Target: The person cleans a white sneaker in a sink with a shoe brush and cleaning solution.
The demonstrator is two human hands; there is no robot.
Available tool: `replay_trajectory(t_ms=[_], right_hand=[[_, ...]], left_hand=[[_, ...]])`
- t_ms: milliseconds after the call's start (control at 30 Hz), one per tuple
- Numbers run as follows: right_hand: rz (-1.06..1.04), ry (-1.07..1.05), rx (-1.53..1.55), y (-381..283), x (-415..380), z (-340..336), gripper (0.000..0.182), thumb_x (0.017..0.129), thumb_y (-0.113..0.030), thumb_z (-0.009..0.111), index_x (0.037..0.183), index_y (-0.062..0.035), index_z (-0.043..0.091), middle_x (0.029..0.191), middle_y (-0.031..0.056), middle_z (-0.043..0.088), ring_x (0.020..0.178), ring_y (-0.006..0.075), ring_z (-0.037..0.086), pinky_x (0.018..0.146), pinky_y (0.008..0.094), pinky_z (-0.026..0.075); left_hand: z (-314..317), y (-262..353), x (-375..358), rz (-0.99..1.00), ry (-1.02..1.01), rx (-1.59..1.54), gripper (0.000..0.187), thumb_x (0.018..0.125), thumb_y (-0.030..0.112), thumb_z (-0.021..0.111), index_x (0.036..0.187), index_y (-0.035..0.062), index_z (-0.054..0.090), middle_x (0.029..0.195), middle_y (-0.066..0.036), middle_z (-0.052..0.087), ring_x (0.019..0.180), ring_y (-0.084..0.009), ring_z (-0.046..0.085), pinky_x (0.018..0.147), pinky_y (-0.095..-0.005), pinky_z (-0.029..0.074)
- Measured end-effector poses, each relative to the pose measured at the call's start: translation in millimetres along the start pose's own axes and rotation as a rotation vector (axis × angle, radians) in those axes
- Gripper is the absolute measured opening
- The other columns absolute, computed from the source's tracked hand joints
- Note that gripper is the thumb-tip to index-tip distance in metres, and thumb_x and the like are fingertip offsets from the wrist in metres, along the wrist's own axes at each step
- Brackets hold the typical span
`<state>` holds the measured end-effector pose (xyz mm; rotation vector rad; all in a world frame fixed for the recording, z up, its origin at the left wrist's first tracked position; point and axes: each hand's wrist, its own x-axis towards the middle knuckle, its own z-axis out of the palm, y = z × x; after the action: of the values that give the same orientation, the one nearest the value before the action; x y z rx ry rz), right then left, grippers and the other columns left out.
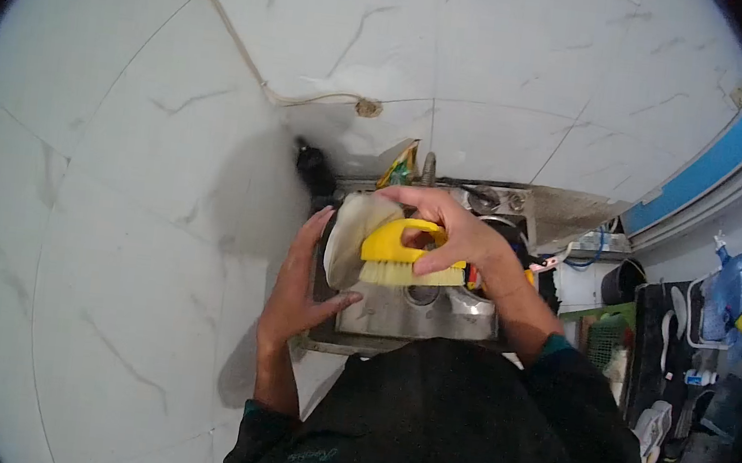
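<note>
A pale cable (308, 99) crosses grey-veined white wall tiles (517, 43), while a dark bucket (624, 283), green basket (605, 341), pale shoe (654, 428) and translucent blue jug (735, 286) occupy the right side of the view.

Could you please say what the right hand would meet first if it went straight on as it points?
The right hand, with its yellow plastic brush, would likely meet the cream, rounded item by the left hand first; depth is unclear, so they may be touching.
</note>
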<state>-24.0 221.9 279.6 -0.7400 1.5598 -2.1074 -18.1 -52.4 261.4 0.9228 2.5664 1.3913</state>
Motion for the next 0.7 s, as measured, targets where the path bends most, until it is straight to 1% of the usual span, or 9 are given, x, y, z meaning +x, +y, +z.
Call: replay_trajectory(t_ms=[33,67,167,300,367,500,533,633,700], right_hand=[[0.023,-0.049,-0.068,-11.6,4.8,5.5,0.081,0.070,-0.009,0.082,0.137,0.0042,0.039,0.108,0.0104,0.066,0.094,0.0103,0.064,0.082,0.0229,0.053],[0.047,-0.096,-0.139,-22.2,9.8,12.0,0.080,0.070,-0.009,0.082,0.136,0.0038,0.040,0.107,0.0100,0.067,0.094,0.0102,0.064,0.082,0.0227,0.052],[0.050,-0.174,-0.265,-22.1,22.1,9.6,0.076,0.068,-0.009,0.082,0.134,0.0017,0.045,0.110,0.0109,0.066,0.095,0.0116,0.064,0.084,0.0247,0.053],[0.005,-0.194,-0.164,-12.3,33.1,-4.2,0.075,0.067,-0.010,0.080,0.134,0.0005,0.048,0.117,0.0116,0.062,0.097,0.0140,0.063,0.086,0.0276,0.053],[-0.021,-0.167,-0.211,-2.7,36.6,-9.9,0.073,0.068,-0.011,0.079,0.133,0.0008,0.049,0.118,0.0114,0.061,0.098,0.0142,0.063,0.086,0.0278,0.053],[0.145,-0.085,-0.203,14.9,28.4,-0.9,0.073,0.067,-0.017,0.082,0.132,-0.0012,0.053,0.118,0.0101,0.062,0.107,0.0149,0.059,0.093,0.0282,0.048],[0.057,-0.016,-0.273,37.6,25.8,2.3,0.072,0.069,-0.020,0.083,0.132,-0.0023,0.053,0.118,0.0088,0.063,0.108,0.0147,0.058,0.093,0.0287,0.047],[-0.143,0.122,-0.213,98.6,16.9,22.7,0.067,0.074,-0.023,0.080,0.131,-0.0021,0.053,0.117,0.0078,0.063,0.105,0.0139,0.059,0.092,0.0291,0.048],[-0.040,0.234,-0.212,113.1,1.2,38.7,0.059,0.079,-0.028,0.076,0.128,-0.0022,0.055,0.112,0.0070,0.063,0.099,0.0124,0.059,0.086,0.0280,0.049]], left_hand=[[-4.4,-3.1,3.5,-0.009,-0.055,0.089,0.109,0.058,0.025,0.089,0.147,0.0046,0.029,0.149,-0.019,0.036,0.140,-0.0379,0.030,0.117,-0.0477,0.022],[-11.1,-0.1,8.8,0.148,-0.075,0.147,0.107,0.057,0.024,0.090,0.145,0.0062,0.032,0.146,-0.019,0.038,0.139,-0.0395,0.031,0.117,-0.0484,0.022],[-21.2,19.4,16.0,0.179,-0.082,0.204,0.109,0.052,0.023,0.093,0.143,0.0077,0.035,0.147,-0.017,0.039,0.137,-0.0373,0.035,0.117,-0.0474,0.022],[-1.2,-5.0,28.2,0.177,-0.073,-0.300,0.120,0.042,0.024,0.098,0.143,0.0072,0.034,0.148,-0.014,0.036,0.136,-0.0319,0.038,0.115,-0.0447,0.027],[13.4,-20.1,26.5,0.130,-0.036,-0.508,0.127,0.038,0.025,0.099,0.144,0.0070,0.032,0.148,-0.013,0.036,0.135,-0.0288,0.039,0.113,-0.0433,0.031],[34.9,-43.4,12.6,0.200,0.072,-0.221,0.145,0.031,0.030,0.101,0.148,0.0041,0.019,0.144,-0.013,0.039,0.132,-0.0252,0.042,0.111,-0.0418,0.036],[51.3,-42.5,3.9,0.021,0.099,-0.589,0.148,0.030,0.033,0.100,0.148,0.0032,0.017,0.144,-0.013,0.038,0.131,-0.0259,0.042,0.110,-0.0424,0.038],[73.6,-58.7,-33.3,-0.071,0.210,-0.462,0.147,0.031,0.036,0.100,0.148,0.0035,0.016,0.145,-0.013,0.037,0.130,-0.0270,0.044,0.109,-0.0426,0.040],[94.1,-95.2,-56.0,-0.090,0.327,-0.441,0.141,0.035,0.034,0.100,0.145,0.0044,0.017,0.144,-0.017,0.037,0.128,-0.0283,0.046,0.109,-0.0425,0.040]])
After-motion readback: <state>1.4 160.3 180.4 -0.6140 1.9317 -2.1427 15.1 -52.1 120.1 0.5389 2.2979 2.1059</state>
